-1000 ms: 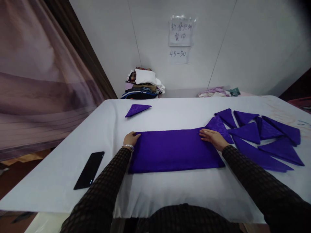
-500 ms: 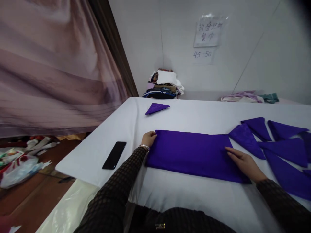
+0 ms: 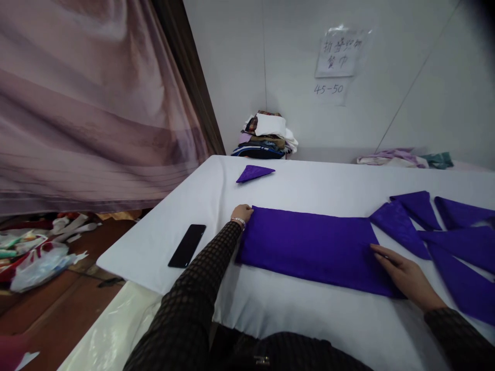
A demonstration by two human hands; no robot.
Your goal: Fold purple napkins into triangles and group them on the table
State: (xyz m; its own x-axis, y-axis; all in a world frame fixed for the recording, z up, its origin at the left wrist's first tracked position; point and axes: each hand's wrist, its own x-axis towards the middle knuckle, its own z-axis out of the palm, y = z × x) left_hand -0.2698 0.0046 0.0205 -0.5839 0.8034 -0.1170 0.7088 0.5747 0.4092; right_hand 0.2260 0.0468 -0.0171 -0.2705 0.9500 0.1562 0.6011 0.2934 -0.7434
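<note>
A purple cloth napkin (image 3: pixel 309 247), folded to a long rectangle, lies flat in front of me on the white-covered table (image 3: pixel 309 185). My left hand (image 3: pixel 242 212) pinches its far left corner, fingers closed. Over its right edge rests my right hand (image 3: pixel 402 270), fingers stretched out towards the left on the cloth; the undersides of those fingers are hidden. Several purple folded cloths (image 3: pixel 400 229) lie to the right, one of them touching the napkin's far right corner. Beyond the napkin at the left sits a small purple folded triangle (image 3: pixel 254 173).
A black phone (image 3: pixel 187 246) lies left of my left forearm. Piled clothes (image 3: pixel 266 136) stand behind the table by the wall, with more fabric (image 3: pixel 394 158) further right. A pinkish curtain (image 3: pixel 96 103) hangs at the left, above plastic bags (image 3: pixel 42 265) on the floor.
The view has shifted slightly, so everything sits a little further right. My left hand still holds the corner; my right hand stays at the right edge, its fingers slightly more bent.
</note>
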